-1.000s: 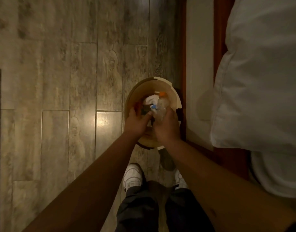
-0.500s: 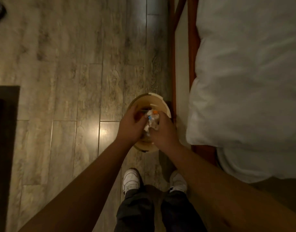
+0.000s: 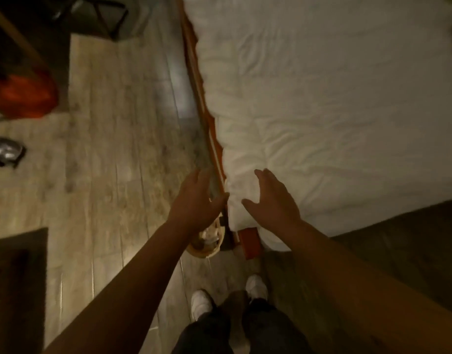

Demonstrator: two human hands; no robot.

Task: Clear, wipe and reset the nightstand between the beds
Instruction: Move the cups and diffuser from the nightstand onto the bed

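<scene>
Both hands hang empty above the floor [image 3: 112,154] at the foot corner of a bed [image 3: 322,103]. The left hand [image 3: 196,198] is held over the wood-look planks beside the bed's reddish frame [image 3: 207,129], its fingers [image 3: 194,176] loosely extended and holding nothing. The right hand [image 3: 273,200] is spread over the corner of the white duvet, fingers relaxed and apart, also holding nothing; whether it touches the cloth cannot be told. Below the left wrist, a round waste bin [image 3: 207,241] stands on the floor just beside the bed's corner, partly hidden by the forearm, with pale crumpled litter inside it. The person's white shoes [image 3: 200,304] and dark trousers show at the bottom edge. A dark rug [image 3: 15,277] lies at the lower left, a red object [image 3: 23,98] sits by dark furniture at the upper left, and a small shiny thing [image 3: 6,152] lies on the floor at the left edge. The frame is blurred.
</scene>
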